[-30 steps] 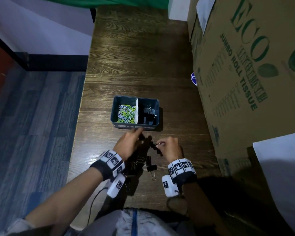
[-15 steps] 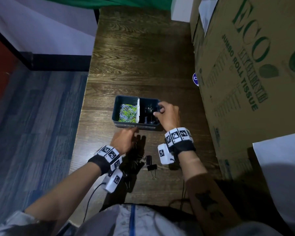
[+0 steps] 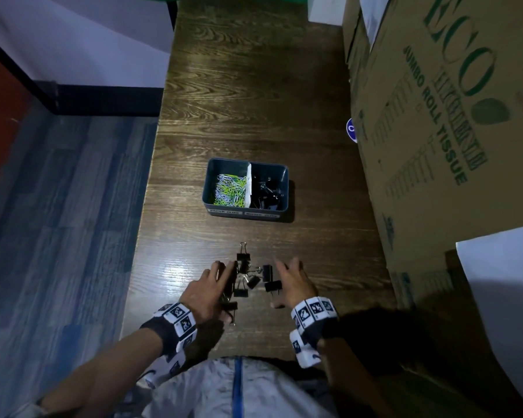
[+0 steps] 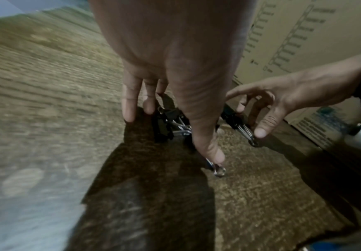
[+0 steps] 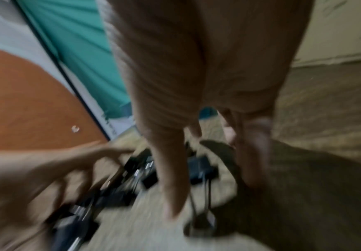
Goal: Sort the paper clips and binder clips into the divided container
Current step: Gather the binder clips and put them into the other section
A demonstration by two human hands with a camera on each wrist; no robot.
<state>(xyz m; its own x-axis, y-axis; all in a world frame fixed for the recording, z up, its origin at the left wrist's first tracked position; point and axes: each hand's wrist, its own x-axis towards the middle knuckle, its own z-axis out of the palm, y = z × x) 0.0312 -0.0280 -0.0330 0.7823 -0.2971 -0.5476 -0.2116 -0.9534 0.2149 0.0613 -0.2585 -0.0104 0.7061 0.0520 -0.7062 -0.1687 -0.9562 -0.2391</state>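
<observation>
A dark divided container stands mid-table. Its left compartment holds green and white paper clips; its right compartment holds black binder clips. A pile of loose black binder clips lies on the table nearer to me. My left hand hovers at the pile's left side with straight fingers, and its thumb touches one clip's wire handle. My right hand is spread over the pile's right side, fingers loosely arched above a binder clip without gripping it. The right wrist view is blurred.
Large cardboard boxes line the table's right side, close to the container and my right arm. The table's left edge drops to a blue carpeted floor. Bare wooden tabletop stretches beyond the container.
My right hand has come back from the container's right compartment to the pile near me, and it holds nothing. My left hand stayed at the pile and spread its fingers.
</observation>
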